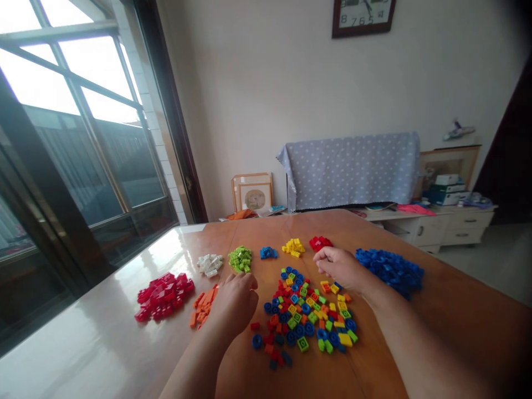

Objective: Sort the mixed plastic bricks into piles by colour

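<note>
My left hand [236, 299] is over the right edge of a pile of orange bricks [203, 306], just in front of a light green brick pile [240, 259]. Its fingers curl downward, and whatever they hold is hidden beneath the hand. My right hand [338, 267] is in front of a small red brick pile [320, 243], its fingers pinched together; I cannot make out anything in them. Between my hands spreads a mixed heap of toy building bricks [305, 310] in red, blue, yellow, green and orange, with round blue pieces among them.
Crimson bricks [164, 296] lie at the left and white bricks [210, 264] behind the orange ones. Small blue [268, 252] and yellow [293, 247] piles stand at the back. A large blue pile [388, 270] is right of my right hand. All rest on a glossy wooden table [112, 343].
</note>
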The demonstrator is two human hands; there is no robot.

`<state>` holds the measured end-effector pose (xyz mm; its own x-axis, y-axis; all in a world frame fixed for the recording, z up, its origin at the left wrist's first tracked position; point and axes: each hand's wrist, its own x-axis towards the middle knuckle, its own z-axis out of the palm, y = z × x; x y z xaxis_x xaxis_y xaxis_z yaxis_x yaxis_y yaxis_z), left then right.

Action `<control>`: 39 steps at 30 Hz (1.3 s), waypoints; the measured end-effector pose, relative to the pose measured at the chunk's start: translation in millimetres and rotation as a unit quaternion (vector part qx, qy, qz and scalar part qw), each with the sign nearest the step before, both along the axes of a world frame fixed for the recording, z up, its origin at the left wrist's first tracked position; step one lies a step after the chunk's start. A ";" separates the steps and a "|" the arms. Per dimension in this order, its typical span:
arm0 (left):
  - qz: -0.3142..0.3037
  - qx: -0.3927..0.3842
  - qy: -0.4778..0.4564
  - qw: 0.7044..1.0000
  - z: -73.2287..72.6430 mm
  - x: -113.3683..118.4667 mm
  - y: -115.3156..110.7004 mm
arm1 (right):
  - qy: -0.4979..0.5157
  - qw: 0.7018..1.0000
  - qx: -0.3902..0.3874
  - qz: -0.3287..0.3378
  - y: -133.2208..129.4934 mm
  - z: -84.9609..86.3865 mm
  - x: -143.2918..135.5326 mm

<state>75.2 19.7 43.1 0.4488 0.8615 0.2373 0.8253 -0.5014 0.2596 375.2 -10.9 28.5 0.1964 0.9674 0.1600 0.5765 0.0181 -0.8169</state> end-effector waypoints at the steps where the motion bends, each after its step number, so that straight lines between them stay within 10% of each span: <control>1: -0.002 -0.002 -0.002 1.000 -0.2 0.5 0.5 | -0.043 0.999 -0.007 -0.008 0.8 -2.4 4.7; 7: -0.008 0.018 -0.016 1.000 -2.8 -0.3 3.4 | -0.220 0.972 -0.087 -0.017 -0.9 -11.2 18.8; 20: -0.027 -0.001 -0.040 0.999 -2.1 5.2 0.4 | -0.282 0.942 -0.178 -0.024 -2.9 0.5 9.2; 26: -0.098 -0.017 -0.127 0.987 -2.9 18.3 -12.0 | -0.111 0.989 -0.074 0.063 -3.3 -4.9 -12.6; 31: -0.159 -0.028 -0.147 0.976 -3.8 32.7 -25.9 | 0.063 0.971 -0.104 0.206 -16.8 5.0 -51.6; 39: -0.153 -0.024 -0.137 0.978 -5.1 34.9 -26.9 | 0.102 0.965 -0.102 0.218 -23.8 6.1 -68.5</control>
<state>110.1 -7.2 38.0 0.6135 0.7091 0.3475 0.5344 -0.6968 0.4783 306.6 -34.7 34.6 -0.2284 0.9727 -0.0413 0.3780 0.0495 -0.9245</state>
